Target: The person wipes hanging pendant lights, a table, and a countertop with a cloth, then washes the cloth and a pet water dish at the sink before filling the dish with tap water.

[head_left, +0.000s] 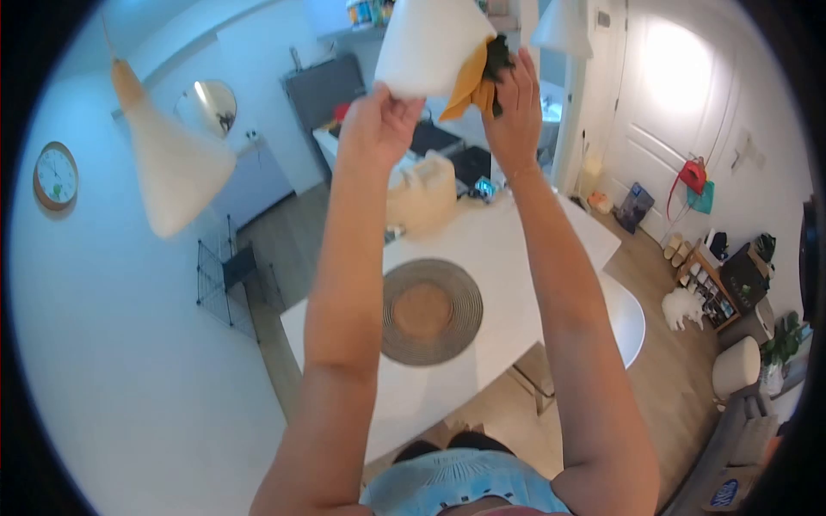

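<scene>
Above the table hangs a white cone-shaped pendant lampshade (434,52), its top cut off by the frame's upper edge. My left hand (381,126) is raised to its lower rim, the fingers closed on the edge. On the shade's right side, my right hand (515,107) presses a yellow cloth (470,83) against the surface. A dark green, crumpled piece (497,58) lies between the cloth and my right fingers; what it is I cannot make out.
A white table (482,241) with a round woven placemat (432,311) stands below. More pendant lamps hang at left (176,168) and upper right (564,27). Beside the table are a white chair (626,318) and a wire rack (225,288). A white cat-like shape (682,308) is on the floor.
</scene>
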The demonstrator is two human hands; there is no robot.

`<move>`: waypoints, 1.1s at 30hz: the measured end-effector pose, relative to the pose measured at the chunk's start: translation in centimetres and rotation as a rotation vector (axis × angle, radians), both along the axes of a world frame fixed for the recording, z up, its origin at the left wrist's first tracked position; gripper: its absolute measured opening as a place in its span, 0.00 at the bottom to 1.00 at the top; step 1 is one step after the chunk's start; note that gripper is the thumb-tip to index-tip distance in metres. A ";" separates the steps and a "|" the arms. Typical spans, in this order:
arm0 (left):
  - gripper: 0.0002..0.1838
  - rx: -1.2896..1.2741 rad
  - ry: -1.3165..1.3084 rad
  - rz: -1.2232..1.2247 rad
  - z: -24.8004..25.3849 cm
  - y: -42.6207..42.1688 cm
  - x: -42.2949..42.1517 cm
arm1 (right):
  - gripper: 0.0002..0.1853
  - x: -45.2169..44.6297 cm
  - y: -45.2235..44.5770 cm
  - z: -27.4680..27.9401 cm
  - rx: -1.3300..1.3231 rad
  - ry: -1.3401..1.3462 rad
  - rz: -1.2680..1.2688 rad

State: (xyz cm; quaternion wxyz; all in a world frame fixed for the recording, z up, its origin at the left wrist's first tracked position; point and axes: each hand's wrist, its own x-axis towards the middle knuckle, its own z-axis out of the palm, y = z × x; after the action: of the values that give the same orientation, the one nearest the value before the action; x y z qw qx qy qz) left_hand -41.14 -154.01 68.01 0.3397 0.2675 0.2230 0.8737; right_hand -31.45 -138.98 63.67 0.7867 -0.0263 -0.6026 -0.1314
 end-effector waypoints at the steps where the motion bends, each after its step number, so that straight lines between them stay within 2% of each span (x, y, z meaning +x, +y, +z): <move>1: 0.13 0.022 -0.025 -0.079 -0.8 -0.2 -1.1 | 0.22 -0.2 -0.6 0.1 -0.028 -0.037 0.014; 3: 0.15 0.111 -0.071 -0.009 -1.1 -0.6 -1.3 | 0.19 0.2 -2.2 0.8 0.082 -0.075 0.007; 5: 0.16 0.077 -0.089 0.084 -1.1 -1.9 1.3 | 0.19 0.8 -3.9 1.6 0.097 -0.169 0.002; 6: 0.16 0.106 0.015 0.061 -1.2 -2.4 2.0 | 0.18 1.1 -4.5 2.0 0.127 -0.236 -0.007; 8: 0.16 0.104 0.148 0.053 -0.9 -3.4 4.3 | 0.18 1.6 -5.6 2.3 0.146 -0.204 0.009; 11: 0.17 0.077 0.101 0.057 0.4 -2.8 5.1 | 0.22 1.0 -5.1 2.3 0.231 -0.147 -0.013; 13: 0.16 0.072 0.089 0.037 0.9 -2.3 4.0 | 0.18 1.5 -5.1 2.8 0.161 -0.157 -0.178; 15: 0.16 0.052 0.134 0.115 1.3 -2.0 3.3 | 0.17 2.6 -4.2 2.6 0.103 -0.147 -0.214; 18: 0.16 -0.031 0.095 0.091 1.8 -4.0 4.4 | 0.18 2.3 -3.1 1.5 -0.217 -0.069 0.149; 20: 0.16 -0.068 0.044 0.097 1.5 -4.5 4.8 | 0.18 2.0 -3.4 1.1 -0.179 -0.048 0.136; 22: 0.16 0.098 -0.026 0.022 1.1 -4.3 5.1 | 0.18 1.8 -4.6 1.2 -0.112 -0.058 0.131; 23: 0.16 0.102 -0.021 0.017 1.0 -3.8 5.5 | 0.18 1.6 -5.3 1.2 -0.083 -0.087 0.136; 24: 0.16 0.108 0.040 0.071 0.8 -3.2 6.2 | 0.20 1.8 -5.8 1.6 0.050 -0.143 -0.003; 25: 0.16 0.112 0.101 0.125 0.7 -3.0 6.6 | 0.20 2.3 -6.3 2.0 0.050 -0.142 -0.008; 27: 0.15 0.050 0.060 0.096 1.3 -4.3 5.5 | 0.20 2.9 -7.0 2.4 0.001 -0.101 -0.048; 28: 0.15 0.032 0.071 0.079 1.7 -4.8 4.9 | 0.22 3.3 -6.5 2.2 -0.075 -0.065 0.006; 30: 0.14 -0.059 0.064 0.071 2.6 -5.5 4.1 | 0.21 3.2 -6.0 2.3 -0.052 -0.059 0.035; 33: 0.15 0.036 0.009 0.022 1.8 -5.5 5.3 | 0.19 2.6 -6.7 2.4 -0.026 -0.060 0.029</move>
State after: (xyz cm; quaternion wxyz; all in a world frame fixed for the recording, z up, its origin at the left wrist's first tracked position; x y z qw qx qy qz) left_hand -35.83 -159.53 69.82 0.3243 0.2750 0.2118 0.8799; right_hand -28.87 -145.65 66.08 0.7697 -0.0239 -0.6279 -0.1129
